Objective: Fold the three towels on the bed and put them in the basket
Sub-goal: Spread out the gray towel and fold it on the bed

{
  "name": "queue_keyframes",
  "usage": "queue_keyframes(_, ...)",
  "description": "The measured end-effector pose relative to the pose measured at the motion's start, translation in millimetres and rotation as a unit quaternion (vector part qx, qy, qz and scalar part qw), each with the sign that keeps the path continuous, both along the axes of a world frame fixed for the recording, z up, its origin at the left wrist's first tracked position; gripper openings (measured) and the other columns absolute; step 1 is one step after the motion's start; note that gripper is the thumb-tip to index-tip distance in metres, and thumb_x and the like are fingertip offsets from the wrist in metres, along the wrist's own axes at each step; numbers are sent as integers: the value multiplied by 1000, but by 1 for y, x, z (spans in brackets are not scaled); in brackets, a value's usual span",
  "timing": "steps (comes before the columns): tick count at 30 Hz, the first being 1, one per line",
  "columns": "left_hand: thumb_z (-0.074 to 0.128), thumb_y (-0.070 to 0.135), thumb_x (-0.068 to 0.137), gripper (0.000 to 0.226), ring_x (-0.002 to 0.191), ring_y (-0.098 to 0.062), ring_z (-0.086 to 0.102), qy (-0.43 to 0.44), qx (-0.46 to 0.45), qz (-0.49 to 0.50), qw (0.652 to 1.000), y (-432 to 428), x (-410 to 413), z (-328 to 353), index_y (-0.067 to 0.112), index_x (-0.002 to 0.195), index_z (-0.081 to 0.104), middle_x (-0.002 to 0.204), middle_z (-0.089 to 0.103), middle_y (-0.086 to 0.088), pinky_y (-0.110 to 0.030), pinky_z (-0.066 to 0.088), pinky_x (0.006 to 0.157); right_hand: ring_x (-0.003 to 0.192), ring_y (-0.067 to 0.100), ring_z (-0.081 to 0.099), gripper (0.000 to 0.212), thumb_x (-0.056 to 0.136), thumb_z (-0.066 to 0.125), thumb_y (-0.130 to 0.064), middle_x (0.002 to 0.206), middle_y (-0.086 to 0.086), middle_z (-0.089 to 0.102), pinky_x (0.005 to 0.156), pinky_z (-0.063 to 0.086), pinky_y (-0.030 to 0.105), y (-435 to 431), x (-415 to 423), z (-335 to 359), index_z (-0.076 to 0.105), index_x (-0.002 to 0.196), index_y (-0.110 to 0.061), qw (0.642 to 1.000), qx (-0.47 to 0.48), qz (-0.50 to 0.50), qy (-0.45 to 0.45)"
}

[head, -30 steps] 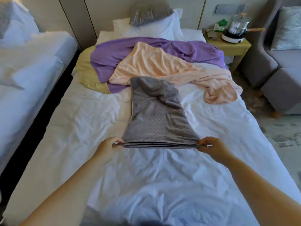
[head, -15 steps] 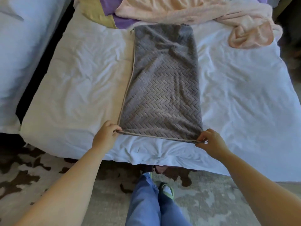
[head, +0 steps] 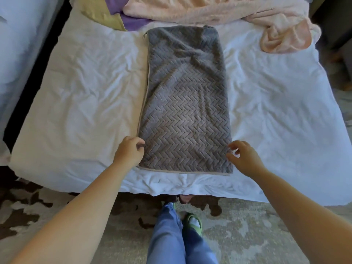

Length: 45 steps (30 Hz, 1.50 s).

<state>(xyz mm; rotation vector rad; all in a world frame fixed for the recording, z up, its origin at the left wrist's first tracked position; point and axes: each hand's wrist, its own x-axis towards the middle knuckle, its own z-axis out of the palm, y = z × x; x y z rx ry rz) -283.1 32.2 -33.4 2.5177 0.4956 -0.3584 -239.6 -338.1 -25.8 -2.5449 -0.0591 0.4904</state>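
Grey towel (head: 184, 111), already doubled into a long narrow strip, lying flat on the bed (head: 85, 92) with its near hem close to the foot edge and its far end just short of the peach towel (head: 209, 12). The peach towel and the purple towel (head: 131, 20) lie crumpled and unfolded at the head end; no basket is in view.

The left hand (head: 129, 151) sits at the left long edge a little above the near corner, fingers curled against the cloth; whether it actually pinches the edge cannot be told. The right hand (head: 243, 159) hovers at the opposite edge with fingers loosely spread and a gap showing between thumb and fingers, holding nothing.

The step in hand appears to be the crosswise fold. It would go best if both hands took all layers at matching heights, since an uneven hold would skew the strip. The diagonal crease in the far half likely wants smoothing flat first, or it will be trapped inside. The near hem should then meet the far end squarely, edges aligned along the pale trim
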Motion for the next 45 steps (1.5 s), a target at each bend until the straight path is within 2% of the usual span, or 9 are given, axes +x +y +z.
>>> queue_keyframes(5,58,19,90,21,94,-21,59,-12,-34,8,999,7,71,6,17,110,64,118,54,-6,-32,48,85,127,30,32,46,87,62,-30,138,7,41,102,35,41,28,50,8,49,130,-20,997,-69,-3,31)
queue_keyframes(10,57,19,90,23,100,-23,59,-21,-67,40,997,30,168,23,14,112,63,118,58,-9,-30,45,82,129,28,34,45,90,58,-32,139,7,43,104,33,40,43,137,29,46,131,-19,995,-83,-25,47)
queue_keyframes(25,57,21,92,37,113,-22,55,-28,-98,92,991,43,418,3,14,129,53,131,54,-7,-27,43,85,98,13,52,34,90,59,-27,119,1,58,83,41,24,103,396,2,53,123,-19,996,42,-71,19)
queue_keyframes(30,60,30,90,53,123,-34,49,-17,-63,146,987,56,490,-15,13,137,42,139,47,-13,-45,44,101,122,27,44,42,91,54,-22,133,6,52,98,39,38,113,477,-5,48,132,-22,999,12,-28,-39)
queue_keyframes(33,60,32,90,54,122,-31,52,-14,-131,183,974,63,522,-27,9,136,43,135,53,-11,-42,43,102,131,26,32,45,92,50,-18,141,3,45,103,33,39,117,519,-13,43,136,-24,998,1,25,-54)
queue_keyframes(37,58,35,92,51,114,-25,55,-38,-182,210,960,67,545,-42,7,133,44,127,58,-8,-30,44,90,92,21,57,35,95,51,-26,117,-1,50,62,44,24,127,567,-18,48,130,-24,993,102,-61,-16)
queue_keyframes(40,59,39,91,42,99,-24,59,-60,-179,227,956,70,558,-44,6,117,56,110,62,-8,-26,45,71,84,25,57,36,98,44,-24,118,5,56,56,42,26,127,589,-28,45,134,-30,998,52,-13,31)
queue_keyframes(43,70,30,84,27,94,-21,61,-46,-252,205,945,73,568,-42,11,103,63,103,65,-5,-33,50,82,105,24,50,46,90,52,-16,125,-1,56,83,45,36,125,599,-29,46,133,-34,987,-75,131,55)
queue_keyframes(45,75,24,80,15,88,-17,62,-30,-302,162,939,76,571,-39,17,90,65,93,65,-1,-27,49,76,109,25,50,38,87,55,-23,116,-3,56,89,42,38,123,600,-22,54,123,-36,965,-154,209,45)
